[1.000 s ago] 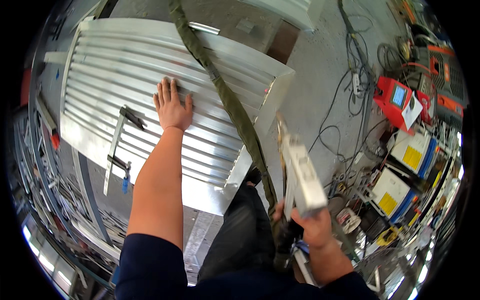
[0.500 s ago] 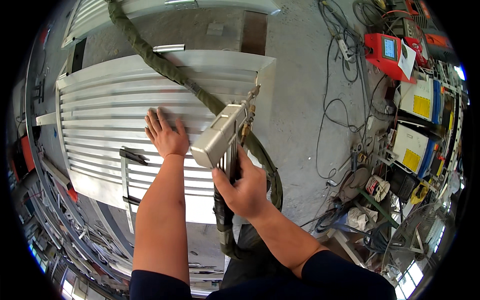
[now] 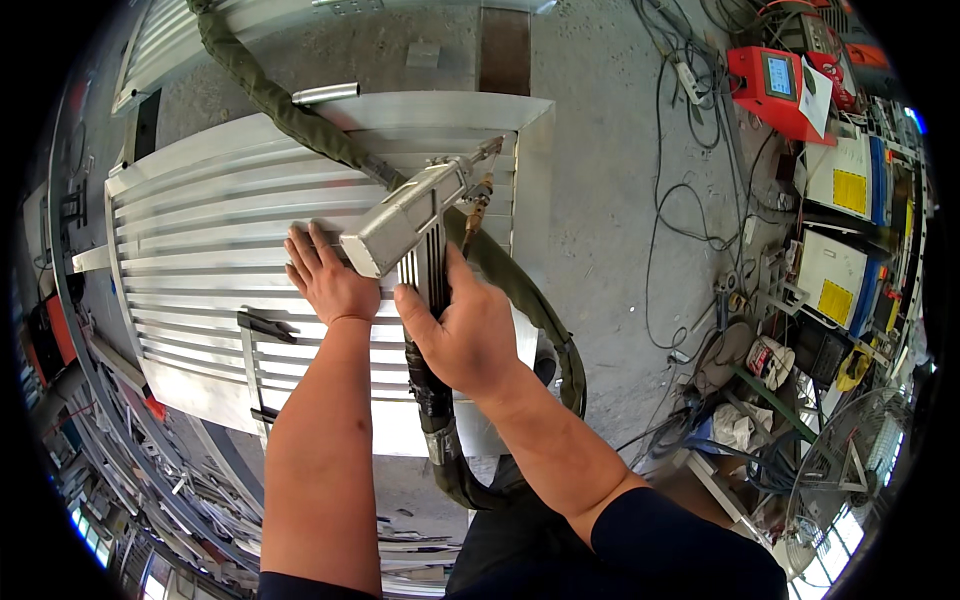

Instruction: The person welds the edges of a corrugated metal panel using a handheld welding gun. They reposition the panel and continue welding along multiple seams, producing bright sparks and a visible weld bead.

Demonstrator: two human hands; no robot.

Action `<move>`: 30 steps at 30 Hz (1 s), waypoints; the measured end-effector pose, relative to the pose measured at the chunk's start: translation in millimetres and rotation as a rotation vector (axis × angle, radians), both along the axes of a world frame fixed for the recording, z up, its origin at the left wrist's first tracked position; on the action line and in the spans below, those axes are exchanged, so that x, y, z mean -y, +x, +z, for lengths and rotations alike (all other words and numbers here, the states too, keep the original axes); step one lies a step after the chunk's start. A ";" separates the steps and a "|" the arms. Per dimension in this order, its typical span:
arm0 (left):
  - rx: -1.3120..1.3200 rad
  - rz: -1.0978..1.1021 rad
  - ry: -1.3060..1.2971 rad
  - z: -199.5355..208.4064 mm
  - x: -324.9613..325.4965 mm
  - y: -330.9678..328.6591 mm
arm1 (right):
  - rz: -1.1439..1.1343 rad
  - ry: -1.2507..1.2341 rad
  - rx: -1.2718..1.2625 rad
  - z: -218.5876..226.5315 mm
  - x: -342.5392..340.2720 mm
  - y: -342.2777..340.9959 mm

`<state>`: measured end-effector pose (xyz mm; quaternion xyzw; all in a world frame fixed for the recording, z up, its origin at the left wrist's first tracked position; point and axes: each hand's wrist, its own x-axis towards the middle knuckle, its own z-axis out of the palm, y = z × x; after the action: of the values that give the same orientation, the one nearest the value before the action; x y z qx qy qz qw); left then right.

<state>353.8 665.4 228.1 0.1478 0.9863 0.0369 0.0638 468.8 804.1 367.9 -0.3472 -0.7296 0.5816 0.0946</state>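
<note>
My left hand (image 3: 335, 280) lies flat on a silver slatted metal panel (image 3: 290, 207), its fingers spread over the slats. In my right hand (image 3: 465, 330) is a handheld welding gun (image 3: 405, 220), gripped by its dark ribbed handle. The gun's tip points up and away, close to the panel's far right corner; whether it touches the metal I cannot tell. An olive cloth-sleeved hose (image 3: 270, 95) crosses the panel behind the gun and runs on to the right. My right fingers are partly hidden behind the handle.
A bar clamp (image 3: 250, 350) sits on the panel's near left edge. A short metal tube (image 3: 326, 94) rests at its far edge. To the right are floor cables (image 3: 657, 210), a red machine with a screen (image 3: 775, 90), white cabinets (image 3: 828, 275) and a fan (image 3: 850, 470).
My right hand has moved the welding gun left and away from me, bringing its tip toward the panel's far right corner. The left hand stays flat on the slats.
</note>
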 end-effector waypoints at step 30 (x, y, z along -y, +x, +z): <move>-0.048 -0.029 -0.015 -1.5 -0.1 1.0 | 0.015 -0.043 0.020 -4.9 -21.1 4.2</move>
<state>354.8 665.5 226.7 0.1624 0.9855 0.0252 0.0419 473.0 825.2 363.1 -0.3492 -0.7206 0.5942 0.0756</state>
